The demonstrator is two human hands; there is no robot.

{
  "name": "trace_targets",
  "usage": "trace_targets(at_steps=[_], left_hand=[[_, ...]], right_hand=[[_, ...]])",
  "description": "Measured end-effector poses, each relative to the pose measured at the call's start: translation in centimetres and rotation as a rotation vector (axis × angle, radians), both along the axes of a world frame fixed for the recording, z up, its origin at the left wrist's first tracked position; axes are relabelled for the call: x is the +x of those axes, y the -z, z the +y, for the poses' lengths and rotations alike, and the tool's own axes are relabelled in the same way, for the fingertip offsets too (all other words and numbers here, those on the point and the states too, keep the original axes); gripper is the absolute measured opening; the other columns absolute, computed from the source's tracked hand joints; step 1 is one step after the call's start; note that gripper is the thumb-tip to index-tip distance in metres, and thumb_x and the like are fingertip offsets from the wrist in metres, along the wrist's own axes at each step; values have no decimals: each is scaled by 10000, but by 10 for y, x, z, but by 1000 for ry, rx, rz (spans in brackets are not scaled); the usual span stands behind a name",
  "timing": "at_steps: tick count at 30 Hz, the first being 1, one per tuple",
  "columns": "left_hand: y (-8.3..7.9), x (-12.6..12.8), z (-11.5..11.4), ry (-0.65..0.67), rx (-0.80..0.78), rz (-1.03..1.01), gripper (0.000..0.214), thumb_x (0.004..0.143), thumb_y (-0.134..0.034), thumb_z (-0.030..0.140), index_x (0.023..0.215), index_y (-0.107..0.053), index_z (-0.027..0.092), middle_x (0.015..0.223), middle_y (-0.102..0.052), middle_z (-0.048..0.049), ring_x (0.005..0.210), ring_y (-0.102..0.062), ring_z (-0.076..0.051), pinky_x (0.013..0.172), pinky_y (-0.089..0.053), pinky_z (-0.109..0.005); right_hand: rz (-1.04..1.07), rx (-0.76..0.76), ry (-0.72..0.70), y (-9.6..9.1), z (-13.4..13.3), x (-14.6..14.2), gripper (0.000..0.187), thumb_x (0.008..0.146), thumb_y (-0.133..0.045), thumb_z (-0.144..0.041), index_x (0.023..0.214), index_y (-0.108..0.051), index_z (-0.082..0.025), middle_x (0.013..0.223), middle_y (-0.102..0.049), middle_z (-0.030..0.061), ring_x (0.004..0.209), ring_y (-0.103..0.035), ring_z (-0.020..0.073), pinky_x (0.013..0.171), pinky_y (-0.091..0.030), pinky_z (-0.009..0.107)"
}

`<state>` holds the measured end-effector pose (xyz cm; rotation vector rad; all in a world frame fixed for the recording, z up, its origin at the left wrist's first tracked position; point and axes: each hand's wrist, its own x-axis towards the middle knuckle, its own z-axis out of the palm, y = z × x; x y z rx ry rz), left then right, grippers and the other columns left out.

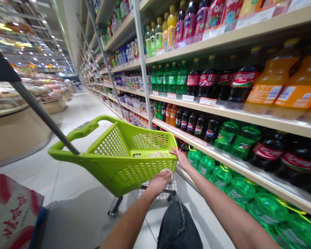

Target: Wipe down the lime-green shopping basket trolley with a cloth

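Observation:
A lime-green shopping cart with perforated plastic sides stands in front of me. My left hand presses a white cloth or tissue, mostly hidden under the fingers, against the lower side of the basket near its corner. With its fingers over the basket's rim, my right hand grips the same corner from the shelf side. Inside the basket lies something small and pale that I cannot make out.
Shelves full of soda bottles run along the right, with large green bottles at floor level. A grey pole crosses the left side. A red-and-white box stands at lower left, and a produce display lies beyond.

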<state>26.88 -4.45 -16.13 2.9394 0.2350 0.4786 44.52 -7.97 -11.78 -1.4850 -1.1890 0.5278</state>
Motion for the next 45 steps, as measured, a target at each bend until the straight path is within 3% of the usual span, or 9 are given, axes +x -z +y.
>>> trace_targets(at_steps=[6,10,13,18,21,26,32,38,45], left_hand=[[-26,-6,-17,-436,-997,-588,420,837,-356,277,1229,-441,151,1176,-559,-104,1077,-519,-222,941,-392,-435],[-45,-11,-37,-239,-1398,-479,571,873,-159,484,1193,-475,133,1117,-595,-111,1012,-566,-206,896,-428,-391],[-60,-33,-32,-272,-1144,-262,541,875,-161,466,1160,-504,160,1119,-597,-110,1044,-546,-217,886,-429,-416],[-92,-100,26,-727,-19,-257,447,790,-407,227,1225,-431,127,1360,-352,-130,1272,-272,-260,1043,-185,-493],[-99,-132,51,-870,240,-64,528,723,-418,144,1251,-403,123,1356,-355,-133,1281,-244,-281,1016,-180,-547],[-97,-144,54,-854,300,67,589,673,-439,146,1260,-400,114,1346,-374,-123,1280,-251,-272,1004,-250,-493],[-100,-142,52,-858,279,79,598,670,-477,169,1260,-396,123,1362,-349,-114,1284,-238,-278,1008,-236,-508],[-100,-144,49,-860,282,99,614,655,-463,138,1264,-391,111,1368,-332,-118,1286,-236,-266,1017,-219,-507],[-101,-147,45,-861,276,120,631,661,-434,118,1288,-360,120,1385,-295,-112,1298,-207,-252,1032,-187,-494]], right_hand=[[-322,229,124,21,-44,-61,462,831,-397,-430,1221,-457,-190,1302,-413,92,1218,-355,239,1019,-291,414],[-334,250,84,44,-58,-109,578,801,-462,-371,1323,-303,-180,1384,-279,92,1264,-275,244,1017,-311,416],[-404,270,124,43,-52,-99,419,820,-394,-224,1236,-436,-204,1262,-459,75,1196,-390,209,1008,-336,415],[-673,352,196,23,-28,-45,436,794,-388,-125,1214,-480,-200,1344,-367,48,1286,-225,212,1059,-226,485],[-745,342,144,47,-22,-41,476,783,-350,-58,1216,-481,-203,1325,-397,47,1291,-204,195,1049,-252,485],[-767,307,-57,97,-25,-68,511,797,-308,-31,1231,-460,-255,1289,-444,31,1243,-319,180,991,-362,452],[-783,431,59,41,11,-77,485,815,-334,-49,1258,-431,-222,1347,-364,33,1302,-150,188,1059,-236,481],[-851,356,-169,71,2,-99,450,853,-317,-85,1258,-424,-250,1284,-451,42,1261,-283,175,1000,-361,434],[-825,379,-174,40,25,-122,397,870,-311,-113,1211,-483,-218,1317,-412,19,1290,-209,177,1072,-234,417]])
